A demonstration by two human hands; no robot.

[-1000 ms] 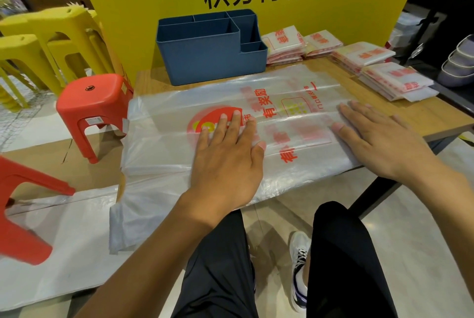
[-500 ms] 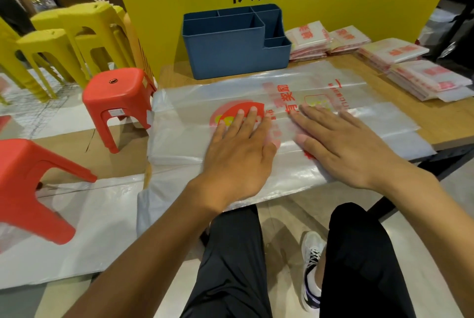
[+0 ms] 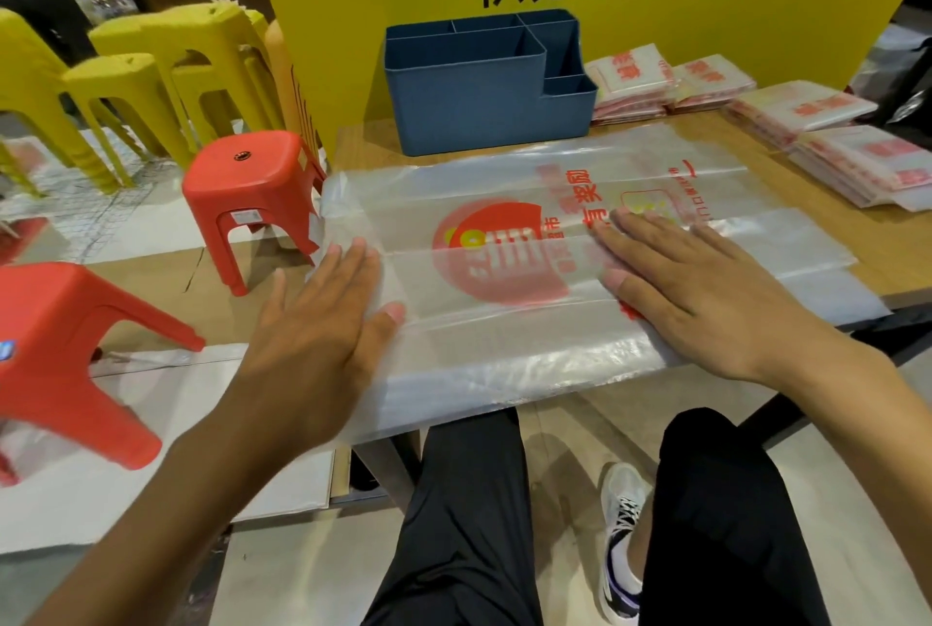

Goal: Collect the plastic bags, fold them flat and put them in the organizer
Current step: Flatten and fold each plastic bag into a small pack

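Sliding leftward off the logo, the flat left hand (image 3: pixel 323 322) (right hand (image 3: pixel 706 292) flat too) smooths the plastic bag (image 3: pixel 504 338).

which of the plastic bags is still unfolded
The large plastic bag spread under both hands; the other bags sit folded in stacks at the table's right.

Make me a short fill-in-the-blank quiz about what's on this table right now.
1. Both hands, left and right, press flat on the ____.
2. The organizer is coloured ____.
3. The folded bags lie to the organizer's ____.
4. The logo on the bag is coloured ____.

Missing: bag; blue; right; red
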